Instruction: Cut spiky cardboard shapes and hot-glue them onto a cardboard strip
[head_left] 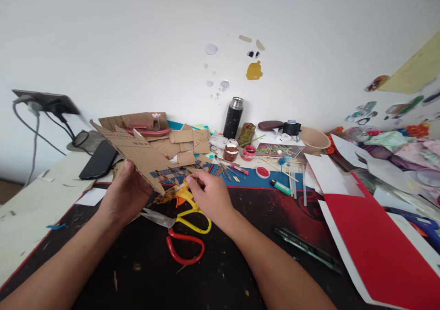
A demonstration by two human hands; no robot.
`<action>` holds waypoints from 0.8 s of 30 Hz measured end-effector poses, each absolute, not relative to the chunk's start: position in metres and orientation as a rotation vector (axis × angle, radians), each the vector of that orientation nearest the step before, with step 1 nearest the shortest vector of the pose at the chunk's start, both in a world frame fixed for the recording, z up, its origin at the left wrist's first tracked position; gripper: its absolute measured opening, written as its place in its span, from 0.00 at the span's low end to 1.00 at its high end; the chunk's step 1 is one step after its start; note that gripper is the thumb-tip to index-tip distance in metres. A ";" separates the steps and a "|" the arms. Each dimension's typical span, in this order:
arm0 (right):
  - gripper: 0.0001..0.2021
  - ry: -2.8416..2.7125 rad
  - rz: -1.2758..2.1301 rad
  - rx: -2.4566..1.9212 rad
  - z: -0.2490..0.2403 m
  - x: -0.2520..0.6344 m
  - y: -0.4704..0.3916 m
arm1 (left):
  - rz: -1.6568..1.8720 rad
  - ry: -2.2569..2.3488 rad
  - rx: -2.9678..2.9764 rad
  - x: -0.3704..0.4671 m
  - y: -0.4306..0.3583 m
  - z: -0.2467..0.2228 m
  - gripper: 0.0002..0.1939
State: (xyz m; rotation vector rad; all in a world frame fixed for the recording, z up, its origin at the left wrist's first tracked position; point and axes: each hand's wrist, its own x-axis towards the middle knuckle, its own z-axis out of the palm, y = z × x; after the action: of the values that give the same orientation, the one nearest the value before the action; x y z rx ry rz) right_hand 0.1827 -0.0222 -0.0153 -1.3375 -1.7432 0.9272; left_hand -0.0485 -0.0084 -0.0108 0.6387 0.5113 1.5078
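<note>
My left hand [125, 190] is closed on a flat piece of brown cardboard [137, 156], tilted up with its corner pointing down to the right. My right hand [211, 195] has its thumb and fingers pinched together at the rear of a stained yellow glue gun [184, 191] with an orange trigger; what lies between the fingertips is hidden. Thin dark brown strips [172, 174] show behind the cardboard's lower corner. Below both hands, scissors [185, 250] with one red and one yellow handle lie partly spread on the black mat [213, 278].
Cardboard scraps [187, 140], a black flask [233, 117], paint jars [231, 150] and a green lighter [281, 187] stand or lie toward the wall. On the right are a utility knife [307, 248] and red paper [381, 241]. A phone [99, 159] rests at left.
</note>
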 end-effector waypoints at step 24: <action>0.12 -1.673 1.000 -1.296 -0.019 0.183 -0.020 | 1.571 0.548 0.572 -0.051 -0.008 -0.005 0.34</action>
State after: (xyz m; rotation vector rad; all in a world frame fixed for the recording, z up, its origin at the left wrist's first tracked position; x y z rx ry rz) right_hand 0.1835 -0.0199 -0.0186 -1.2960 -1.6731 1.0002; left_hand -0.0506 -0.0082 -0.0054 0.5724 0.5478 1.5710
